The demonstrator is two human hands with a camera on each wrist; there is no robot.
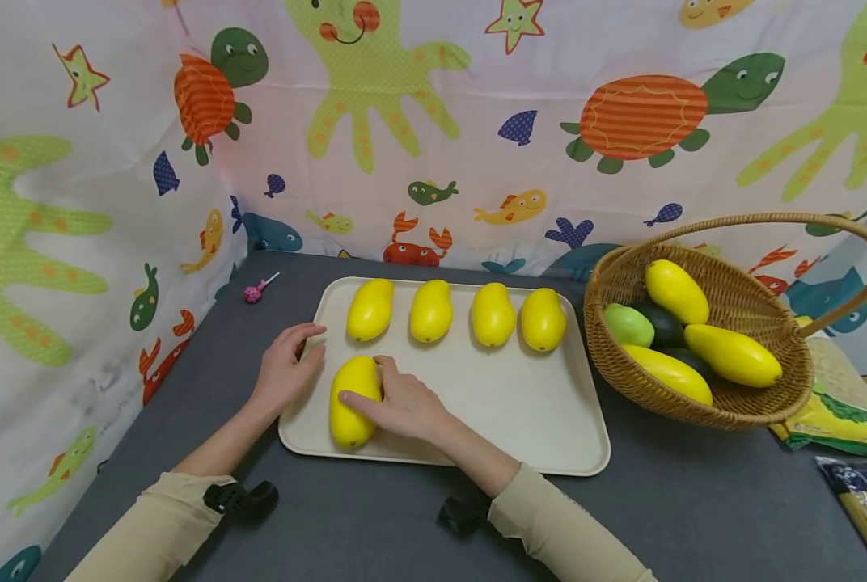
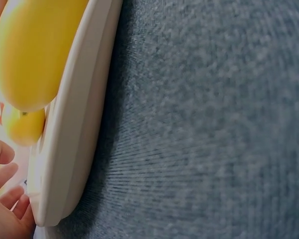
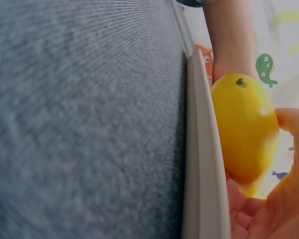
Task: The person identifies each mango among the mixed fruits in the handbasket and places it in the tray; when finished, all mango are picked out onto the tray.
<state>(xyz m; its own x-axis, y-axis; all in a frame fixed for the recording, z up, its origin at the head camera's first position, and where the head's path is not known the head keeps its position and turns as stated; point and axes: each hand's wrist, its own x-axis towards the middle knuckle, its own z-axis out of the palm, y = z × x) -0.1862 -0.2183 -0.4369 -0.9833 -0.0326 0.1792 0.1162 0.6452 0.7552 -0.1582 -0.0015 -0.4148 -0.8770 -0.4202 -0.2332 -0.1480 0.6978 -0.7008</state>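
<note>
My right hand (image 1: pixel 408 404) grips a yellow mango (image 1: pixel 353 402) at the front left of a cream tray (image 1: pixel 492 404). Its thumb lies across the top and the fingers are at the far right side. In the right wrist view, that mango (image 3: pixel 244 129) sits between thumb and fingers, just above the tray's rim (image 3: pixel 207 149). My left hand (image 1: pixel 288 368) rests at the tray's left edge, fingers loosely bent and holding nothing. Along the tray's far side lie several more yellow mangoes (image 1: pixel 370 310) in a row.
Right of the tray stands a wicker basket (image 1: pixel 601 356) holding yellow mangoes (image 1: pixel 732 356), a green fruit (image 1: pixel 628 326) and dark green ones. Packaged bags (image 1: pixel 852 404) lie beyond it. A pink lollipop (image 1: pixel 253 293) lies at the back left, near the printed cloth backdrop (image 1: pixel 375 202).
</note>
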